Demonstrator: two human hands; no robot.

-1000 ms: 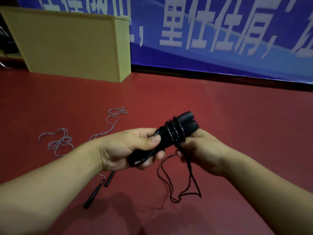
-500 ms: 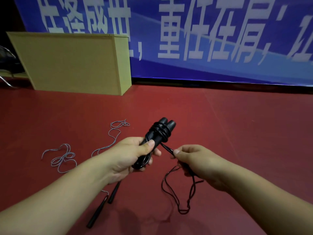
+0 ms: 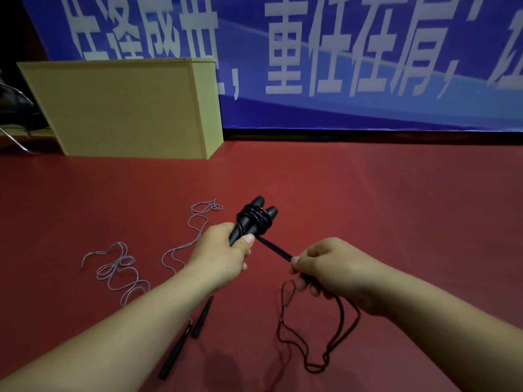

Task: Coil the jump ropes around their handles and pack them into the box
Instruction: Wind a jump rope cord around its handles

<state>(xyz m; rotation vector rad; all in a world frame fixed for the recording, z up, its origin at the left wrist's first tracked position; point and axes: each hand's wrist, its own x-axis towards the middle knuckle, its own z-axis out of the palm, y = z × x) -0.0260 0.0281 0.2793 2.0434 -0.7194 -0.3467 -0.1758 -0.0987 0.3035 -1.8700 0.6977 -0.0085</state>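
The left hand [image 3: 219, 254] grips two black handles [image 3: 254, 219] held side by side above the red floor [image 3: 368, 222], with several turns of black rope [image 3: 311, 349] wound round them near their far ends. The right hand [image 3: 329, 271] pinches one taut strand of that rope, and the slack hangs below it in loose loops. A second jump rope lies on the floor to the left, its grey cord [image 3: 121, 267] tangled and its two black handles [image 3: 186, 338] close together, while one yellow box [image 3: 124, 108] stands well beyond.

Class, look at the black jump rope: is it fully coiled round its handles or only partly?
Partly. A few turns wrap the handles; the rest of the black rope hangs loose from the right hand.
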